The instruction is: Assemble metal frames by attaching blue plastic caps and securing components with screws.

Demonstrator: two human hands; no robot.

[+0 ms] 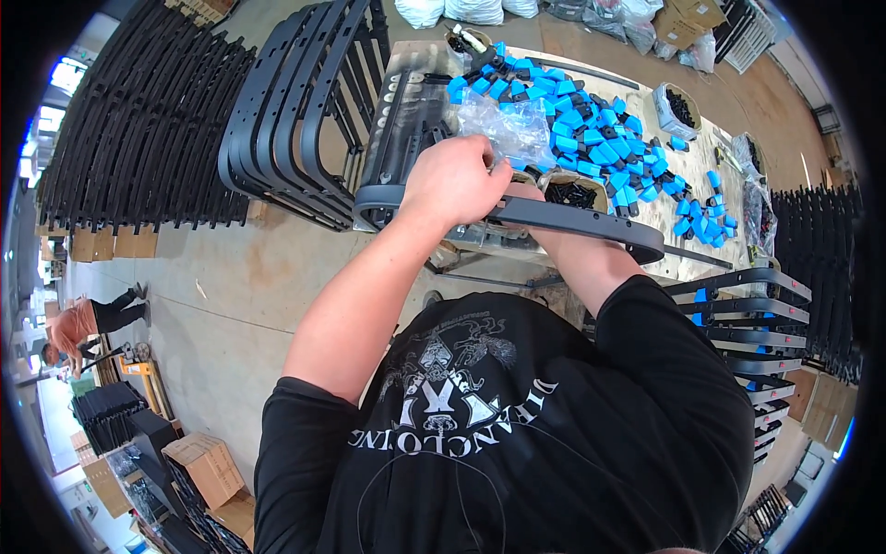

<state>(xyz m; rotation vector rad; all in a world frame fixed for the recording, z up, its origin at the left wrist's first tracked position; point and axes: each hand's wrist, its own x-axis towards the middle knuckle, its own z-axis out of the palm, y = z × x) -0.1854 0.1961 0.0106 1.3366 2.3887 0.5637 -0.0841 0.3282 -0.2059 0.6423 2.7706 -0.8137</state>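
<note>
A black metal frame with rounded corners (577, 217) lies at the table's near edge, its rail running below both hands. My left hand (454, 177) bends over the rail, fingers curled and thumb near the index finger; what they pinch, if anything, is too small to make out. Mostly hidden behind the rail, my right hand (524, 191) shows only in part beside the left fingertips. Just beyond the hands are a crumpled clear plastic bag (508, 127) and an open box of small black parts (574, 192). A heap of blue-and-black plastic pieces (600, 138) spreads behind them.
Black frames (286, 111) lean upright left of the table, with a tall stack (129, 120) farther left. More frames (761, 323) are stacked at right. A tub of black parts (676, 109) stands on the table. Another person (83, 321) bends near a yellow pallet truck (143, 369).
</note>
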